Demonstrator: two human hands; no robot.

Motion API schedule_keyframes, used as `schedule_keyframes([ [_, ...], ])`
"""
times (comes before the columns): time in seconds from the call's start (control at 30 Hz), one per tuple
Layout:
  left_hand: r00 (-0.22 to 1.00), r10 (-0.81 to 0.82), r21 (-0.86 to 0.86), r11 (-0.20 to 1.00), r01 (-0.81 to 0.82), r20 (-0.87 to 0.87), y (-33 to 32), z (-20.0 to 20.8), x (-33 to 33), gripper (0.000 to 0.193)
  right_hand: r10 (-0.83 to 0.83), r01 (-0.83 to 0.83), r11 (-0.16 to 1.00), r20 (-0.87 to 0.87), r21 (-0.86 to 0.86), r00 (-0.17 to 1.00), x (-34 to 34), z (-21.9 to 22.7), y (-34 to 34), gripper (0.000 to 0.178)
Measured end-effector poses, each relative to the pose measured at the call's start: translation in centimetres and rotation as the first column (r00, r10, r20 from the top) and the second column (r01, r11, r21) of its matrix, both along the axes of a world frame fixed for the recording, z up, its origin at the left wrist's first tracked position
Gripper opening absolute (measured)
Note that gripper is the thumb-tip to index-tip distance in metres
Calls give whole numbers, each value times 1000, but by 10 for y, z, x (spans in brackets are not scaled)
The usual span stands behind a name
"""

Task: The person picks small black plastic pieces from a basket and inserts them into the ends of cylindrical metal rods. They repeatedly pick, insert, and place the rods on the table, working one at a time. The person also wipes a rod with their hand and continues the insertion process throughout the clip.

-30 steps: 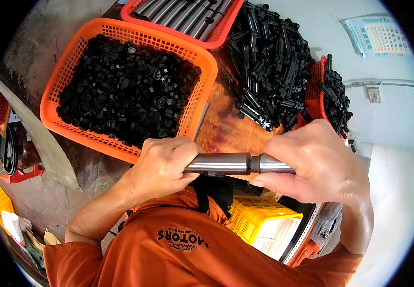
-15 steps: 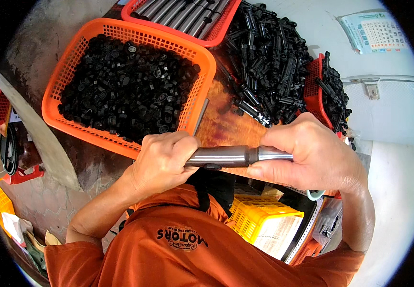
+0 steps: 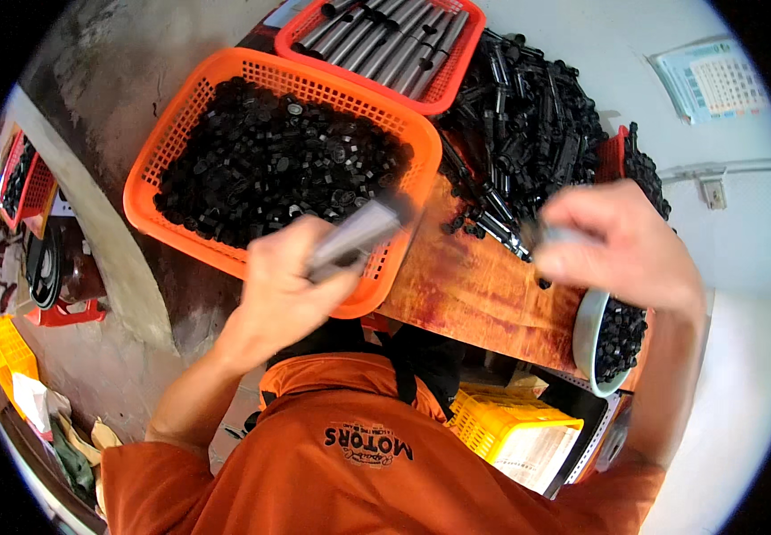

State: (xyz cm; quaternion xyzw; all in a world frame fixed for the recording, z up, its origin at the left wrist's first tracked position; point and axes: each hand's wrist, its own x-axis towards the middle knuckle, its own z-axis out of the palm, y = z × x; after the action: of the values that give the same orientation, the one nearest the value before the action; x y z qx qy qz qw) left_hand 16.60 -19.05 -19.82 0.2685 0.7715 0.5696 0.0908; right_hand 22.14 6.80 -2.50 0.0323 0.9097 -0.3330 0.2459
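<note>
My left hand [image 3: 283, 290] is wrapped around a grey metal tube [image 3: 354, 239] with a dark end, tilted up to the right. The tube is blurred and hangs over the front right corner of an orange basket [image 3: 149, 209] full of small black caps [image 3: 269, 165]. Apart from it, on the right, my right hand [image 3: 626, 245] is closed on a greyish metal piece [image 3: 569, 234], smeared by motion. That hand is above the table's right side, beside a heap of black rod-like parts [image 3: 541, 120].
A red basket [image 3: 474, 67] of metal tubes stands at the back. Near the front edge of the wooden table [image 3: 465, 294] is a pale bowl [image 3: 589, 334] of small black parts. Yellow crates [image 3: 483, 423] sit below, and a white wall [image 3: 751, 267] rises at the right.
My hands have drawn apart: the grey piece came away from the tube's end with my right hand. My left hand has tilted the tube upward. The view has shifted, uncovering the bowl.
</note>
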Motion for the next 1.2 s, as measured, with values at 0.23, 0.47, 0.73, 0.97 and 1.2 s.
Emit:
schedule_keyframes([
  [0.23,920,0,554,799,-236,391,-16,21,-3,32,231,-175,966,-336,191,913,-62,-115,-81,21],
  [0.47,927,-14,420,894,-157,376,-6,30,13,64,282,-93,934,-548,346,788,-91,-191,-119,22],
  [0.73,945,-224,157,969,190,239,13,19,26,67,-451,191,777,-318,-599,834,18,-142,-68,58],
  [0.97,820,-563,-169,802,572,106,59,14,52,79,-738,492,662,-373,-565,563,91,-171,-56,39],
  [1.2,891,-420,25,902,430,-175,34,3,44,26,-669,680,727,-324,-96,669,76,-226,-36,61],
])
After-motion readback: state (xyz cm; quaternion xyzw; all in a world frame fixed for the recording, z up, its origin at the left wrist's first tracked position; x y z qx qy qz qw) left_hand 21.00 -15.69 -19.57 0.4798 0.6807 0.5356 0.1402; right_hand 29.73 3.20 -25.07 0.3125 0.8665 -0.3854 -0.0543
